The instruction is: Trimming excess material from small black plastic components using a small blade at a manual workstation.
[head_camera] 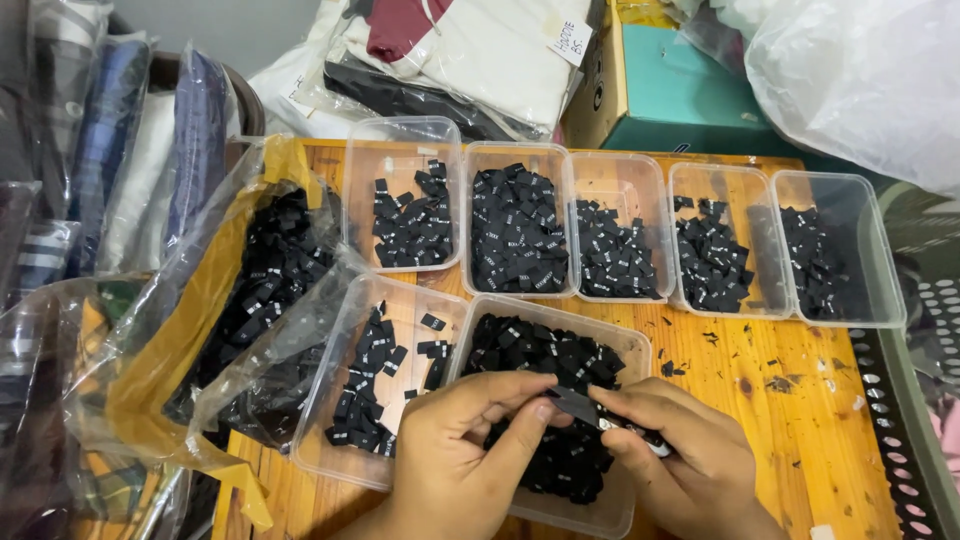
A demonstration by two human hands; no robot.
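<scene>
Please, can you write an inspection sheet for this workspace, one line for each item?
Surface: wooden table, black scraps scattered.
Job's things: black labels fill seven clear tubs; near tub lies under the hands.
Clutter: open plastic bag of labels at left.
Grippers: left hand and right hand pinch a dark label strip together.
Cables: nothing seen.
Surroundings: folded clothes, teal box, white bag behind.
</scene>
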